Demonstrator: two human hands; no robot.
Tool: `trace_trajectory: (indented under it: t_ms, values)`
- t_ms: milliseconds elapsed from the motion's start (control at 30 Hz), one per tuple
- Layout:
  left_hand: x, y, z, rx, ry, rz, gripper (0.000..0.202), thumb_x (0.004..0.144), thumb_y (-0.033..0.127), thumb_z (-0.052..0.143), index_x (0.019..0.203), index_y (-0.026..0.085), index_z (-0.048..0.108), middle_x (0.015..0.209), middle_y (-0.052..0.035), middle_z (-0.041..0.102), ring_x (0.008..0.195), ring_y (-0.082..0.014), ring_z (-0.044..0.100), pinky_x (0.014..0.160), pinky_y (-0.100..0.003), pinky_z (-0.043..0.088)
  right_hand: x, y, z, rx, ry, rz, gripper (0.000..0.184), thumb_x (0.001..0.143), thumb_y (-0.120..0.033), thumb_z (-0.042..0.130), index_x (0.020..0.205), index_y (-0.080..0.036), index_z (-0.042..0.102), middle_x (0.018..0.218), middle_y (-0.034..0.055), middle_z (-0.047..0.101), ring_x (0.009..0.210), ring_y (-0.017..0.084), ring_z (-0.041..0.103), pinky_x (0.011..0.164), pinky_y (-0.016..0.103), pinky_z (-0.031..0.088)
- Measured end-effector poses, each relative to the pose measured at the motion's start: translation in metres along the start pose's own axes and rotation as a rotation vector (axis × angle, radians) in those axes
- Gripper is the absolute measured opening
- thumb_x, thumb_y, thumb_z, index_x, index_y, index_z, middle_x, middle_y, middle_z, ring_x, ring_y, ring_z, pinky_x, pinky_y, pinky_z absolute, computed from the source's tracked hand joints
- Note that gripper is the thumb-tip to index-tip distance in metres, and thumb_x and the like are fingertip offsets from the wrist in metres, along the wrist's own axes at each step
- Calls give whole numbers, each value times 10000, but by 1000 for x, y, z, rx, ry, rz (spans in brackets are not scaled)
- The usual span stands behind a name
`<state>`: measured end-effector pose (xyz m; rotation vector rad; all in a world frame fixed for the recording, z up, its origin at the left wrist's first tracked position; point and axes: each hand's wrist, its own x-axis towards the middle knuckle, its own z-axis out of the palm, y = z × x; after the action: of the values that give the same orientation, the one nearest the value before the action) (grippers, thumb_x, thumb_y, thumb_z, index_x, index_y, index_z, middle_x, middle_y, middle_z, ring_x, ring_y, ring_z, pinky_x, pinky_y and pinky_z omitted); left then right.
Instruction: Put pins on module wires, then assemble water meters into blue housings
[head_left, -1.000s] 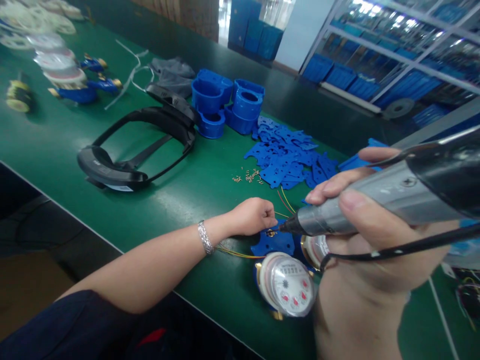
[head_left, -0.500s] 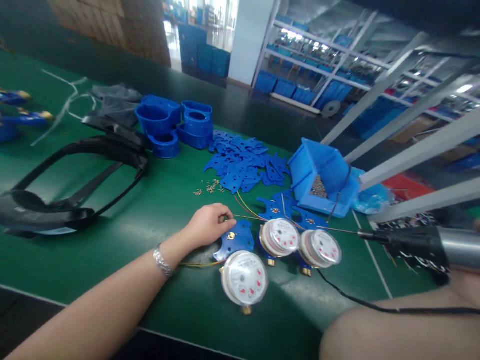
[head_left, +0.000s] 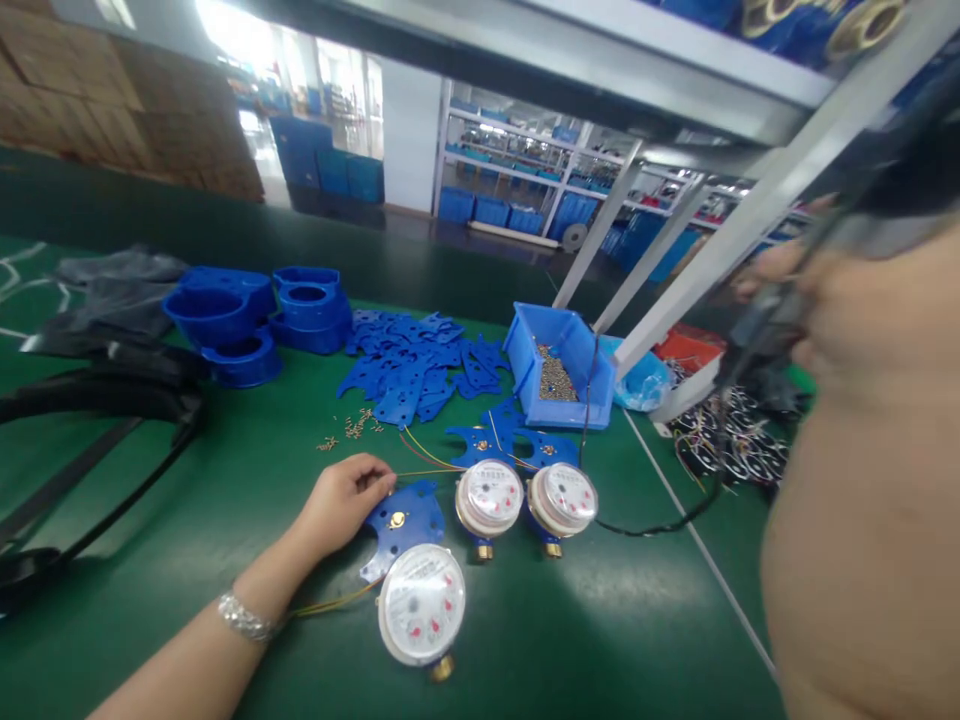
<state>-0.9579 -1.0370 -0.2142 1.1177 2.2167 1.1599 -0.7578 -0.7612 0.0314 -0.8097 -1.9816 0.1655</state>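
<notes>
My left hand (head_left: 341, 505) rests on the bench with its fingers curled together at the upper left edge of a blue plate (head_left: 416, 510). A brass-coloured piece sits in the middle of that plate. Just below lies a round water meter (head_left: 421, 605) with a clear cover and red dials; yellow wires run from it under my wrist. A second meter (head_left: 489, 492) and a third meter (head_left: 562, 498) lie to the right, with blue plates behind them. My right hand (head_left: 832, 290) is raised at the upper right, blurred, around an electric screwdriver (head_left: 900, 230) that is partly out of view.
A pile of blue plates (head_left: 420, 360) and loose screws (head_left: 358, 425) lie behind my left hand. A blue bin (head_left: 562, 405) holds more screws. Blue housings (head_left: 307, 310) and a black strap frame (head_left: 97, 400) are at left. A black cord (head_left: 652, 532) crosses at right, near metal posts (head_left: 675, 290).
My right hand has lifted the electric screwdriver up and right, away from the meters. The view has swung right and tilted up. My left hand stays at the plate.
</notes>
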Motion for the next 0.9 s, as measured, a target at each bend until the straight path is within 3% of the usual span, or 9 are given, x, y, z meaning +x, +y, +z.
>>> trace_trajectory:
  t_ms: [67,100,233,300,400,533,733,900]
  values:
    - [0,0,0,9,-8,5,259,746,379,462,706,158,590,631,-15,600,592,-144,532,575,-256,401,1,-5,32,-161,-132,-24,528,623,-407,640,1028,-99,501,898,105,587,781,217,574,621,360,433]
    - [0,0,0,14,-11,9,257,750,374,456,703,159,591,631,-15,601,590,-144,534,574,-255,402,2,-4,51,-255,-266,-32,500,593,-362,671,985,-89,524,851,95,597,765,216,572,637,358,437]
    - [1,-3,0,84,-26,40,270,775,362,419,704,170,596,643,-19,601,599,-148,538,575,-256,399,7,17,131,-569,-699,-196,580,628,-346,654,1126,-144,433,952,111,593,858,247,566,668,321,445]
    - [1,-5,0,151,-32,64,280,788,356,399,702,178,597,652,-22,599,603,-149,536,576,-256,392,9,31,163,-681,-818,-226,566,633,-319,650,1133,-182,421,1008,104,580,907,257,556,688,322,445]
    - [2,-7,1,234,-41,85,300,805,360,376,699,182,593,657,-27,596,609,-150,532,583,-253,383,11,50,195,-720,-853,-216,498,633,-218,633,1094,-188,446,1020,108,576,925,264,552,703,326,443]
    - [4,-8,3,261,-87,66,350,830,379,333,672,184,576,625,-21,585,602,-144,524,580,-243,369,17,65,219,-732,-844,-185,474,661,-162,574,1110,-168,421,1058,134,548,945,267,544,724,337,438]
    - [2,-5,4,180,-125,2,406,829,423,326,626,175,575,570,-4,568,558,-126,513,545,-226,365,29,76,241,-708,-857,-136,499,651,-203,599,1107,-163,399,1042,128,548,924,243,548,716,303,435]
    - [-1,-3,3,141,-124,50,384,803,434,374,646,185,621,570,-3,602,545,-129,536,522,-223,383,30,79,246,-683,-824,-122,493,652,-245,608,1093,-167,400,1038,126,549,924,247,547,714,308,434]
